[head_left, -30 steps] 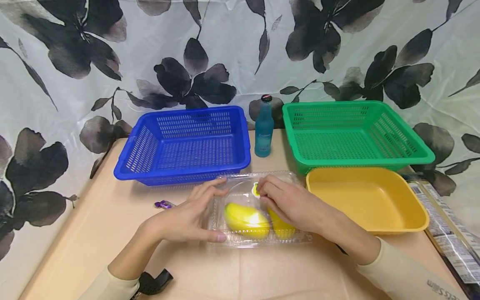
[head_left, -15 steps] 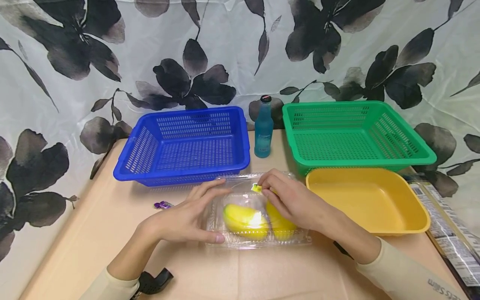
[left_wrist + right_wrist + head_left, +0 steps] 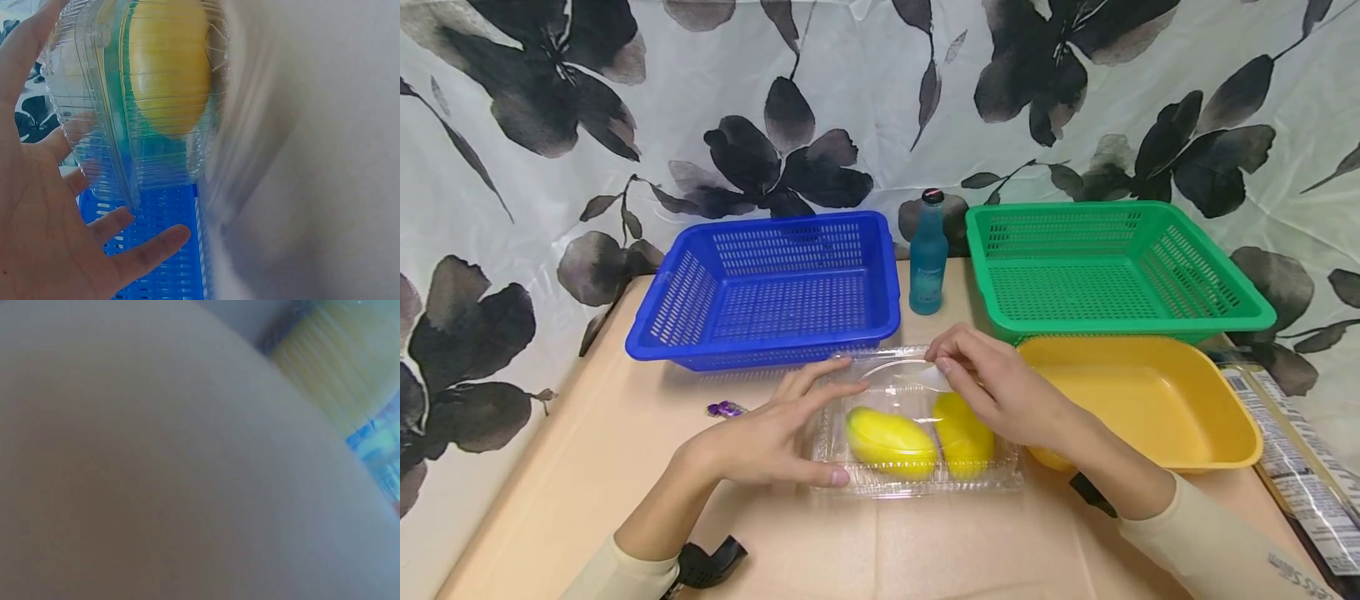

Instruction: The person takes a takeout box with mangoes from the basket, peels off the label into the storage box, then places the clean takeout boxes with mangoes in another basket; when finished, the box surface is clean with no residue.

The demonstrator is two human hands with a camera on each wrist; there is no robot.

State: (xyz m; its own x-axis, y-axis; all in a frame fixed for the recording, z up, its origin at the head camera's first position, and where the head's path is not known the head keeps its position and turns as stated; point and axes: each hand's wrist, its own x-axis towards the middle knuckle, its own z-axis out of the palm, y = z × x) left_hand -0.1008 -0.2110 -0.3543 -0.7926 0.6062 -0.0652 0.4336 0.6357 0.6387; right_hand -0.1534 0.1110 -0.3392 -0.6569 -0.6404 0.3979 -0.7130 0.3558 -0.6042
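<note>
A clear plastic clamshell box (image 3: pixel 880 487) lies on the table with its lid down. Two yellow mangoes (image 3: pixel 891 442) show through it. My left hand (image 3: pixel 767 437) rests at its left side, thumb at the front corner and fingers spread over the lid's edge. In the left wrist view these fingers (image 3: pixel 153 250) are straight, some of them behind the clear wall. Over the lid's back right part, my right hand (image 3: pixel 992 383) pinches with thumb and forefinger at the sticker, which the fingertips hide. The right wrist view is mostly blocked by a blurred hand.
Behind the box stand a blue basket (image 3: pixel 760 346), a bottle of blue drink (image 3: pixel 928 267) and a green basket (image 3: pixel 1135 325). A yellow tub (image 3: pixel 1142 417) is close by my right forearm. Left of my left hand lies a purple wrapped candy (image 3: pixel 725 409). Printed packaging (image 3: pixel 1300 450) lies at the right edge.
The sticker on the lid folded up under my right fingers and no longer shows there. My right hand has moved slightly right and back. My left hand has stayed in place.
</note>
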